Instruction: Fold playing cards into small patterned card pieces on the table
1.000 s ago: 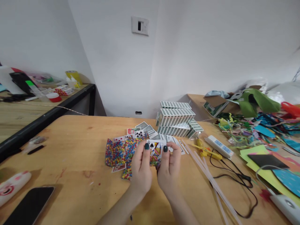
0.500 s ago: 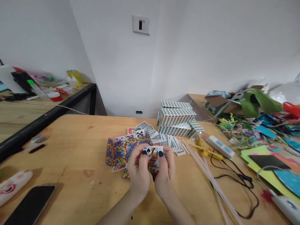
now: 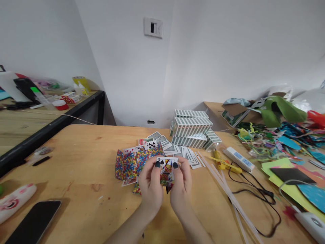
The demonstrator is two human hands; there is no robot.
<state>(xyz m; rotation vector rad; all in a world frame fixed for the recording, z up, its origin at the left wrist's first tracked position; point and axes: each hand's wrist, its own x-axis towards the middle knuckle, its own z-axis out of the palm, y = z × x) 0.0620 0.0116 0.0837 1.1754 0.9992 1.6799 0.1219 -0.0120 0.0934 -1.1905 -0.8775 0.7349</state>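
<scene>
Far L, low on the wooden table [image 3: 83, 152]: a dark phone [image 3: 34, 222], lying flat, well apart from the work. Btwn it & the centre, bare wood w/ small scraps. L of centre: a standing, angled piece in multicolour pattern [image 3: 127, 166], w/ playing-card faces showing along its upper edge.

Centre, nearest viewer: L hand [image 3: 151, 186] & R hand [image 3: 180, 186], side by side, both closed on one queen of spades [image 3: 167, 167], face to viewer, just in front of the patterned piece. Each thumb presses the face near one side; the fingers are mostly hidden behind. A bit of colour & a dark corner show below the card; can't tell what they are.

Just changed: the grip has drawn in. Thumbs are closer together & R fingers, curled apart 1 s ago, now tuck in behind. For the work, prob. a firmer two-handed hold, for pressing or lining up the card; that's a judgement. Vs. 1 s ago, hands & card also sit a little lower; vs. ½ s ago, v. little differs.

R of centre, behind: stacked striped boxes [image 3: 193, 127], w/ loose cards [image 3: 188, 157] fanned before them. Further R: long pale sticks [image 3: 225, 189], a yellow glue gun [image 3: 225, 165], a white power strip [image 3: 238, 158], then coloured paper [image 3: 273, 169].
</scene>
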